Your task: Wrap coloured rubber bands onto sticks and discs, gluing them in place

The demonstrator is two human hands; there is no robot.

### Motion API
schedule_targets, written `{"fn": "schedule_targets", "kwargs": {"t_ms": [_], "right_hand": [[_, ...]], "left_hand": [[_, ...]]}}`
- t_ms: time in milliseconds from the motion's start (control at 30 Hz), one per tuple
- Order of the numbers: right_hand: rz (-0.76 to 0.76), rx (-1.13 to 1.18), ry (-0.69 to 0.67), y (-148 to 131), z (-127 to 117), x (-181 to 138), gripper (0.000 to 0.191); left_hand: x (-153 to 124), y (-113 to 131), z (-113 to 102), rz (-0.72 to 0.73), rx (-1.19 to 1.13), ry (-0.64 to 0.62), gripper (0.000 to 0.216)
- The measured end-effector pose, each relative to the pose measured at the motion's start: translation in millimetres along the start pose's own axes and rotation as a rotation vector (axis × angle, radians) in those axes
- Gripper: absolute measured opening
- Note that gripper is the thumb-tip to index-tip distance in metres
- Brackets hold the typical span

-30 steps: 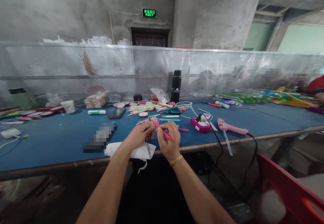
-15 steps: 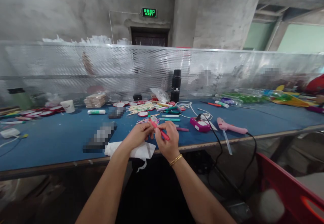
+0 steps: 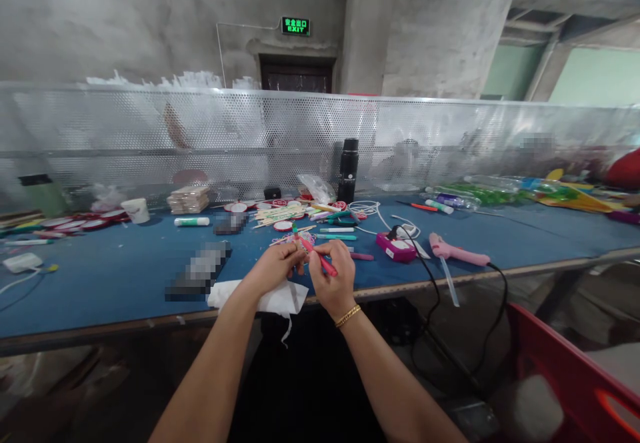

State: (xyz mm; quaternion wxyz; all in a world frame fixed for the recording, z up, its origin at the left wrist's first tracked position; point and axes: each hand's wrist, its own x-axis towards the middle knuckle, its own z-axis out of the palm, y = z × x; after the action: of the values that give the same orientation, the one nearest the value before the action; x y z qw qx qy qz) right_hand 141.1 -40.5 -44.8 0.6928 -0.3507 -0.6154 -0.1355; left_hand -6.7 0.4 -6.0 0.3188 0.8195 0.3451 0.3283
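L hand (image 3: 273,268) fingers pinch green-tipped stick (image 3: 295,232); R hand (image 3: 336,273) fingers grip pink pen (image 3: 329,266); both nearer cam. than blk flask (image 3: 349,173). Pink glue gun (image 3: 463,254) rt. of flask.

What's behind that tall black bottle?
Behind the tall black cylindrical bottle, a silvery perforated metal screen shows on both sides. The part directly behind is covered, so I can't see what's there.
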Motion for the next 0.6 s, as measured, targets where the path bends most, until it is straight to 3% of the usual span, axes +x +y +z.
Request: {"fn": "schedule_targets", "kwargs": {"t_ms": [600], "right_hand": [[-0.029,0.019,-0.039,2.7,1.1,-1.5,0.005]], "left_hand": [[-0.6,1.5,0.4,-0.029,-0.018,0.012,0.040]]}}
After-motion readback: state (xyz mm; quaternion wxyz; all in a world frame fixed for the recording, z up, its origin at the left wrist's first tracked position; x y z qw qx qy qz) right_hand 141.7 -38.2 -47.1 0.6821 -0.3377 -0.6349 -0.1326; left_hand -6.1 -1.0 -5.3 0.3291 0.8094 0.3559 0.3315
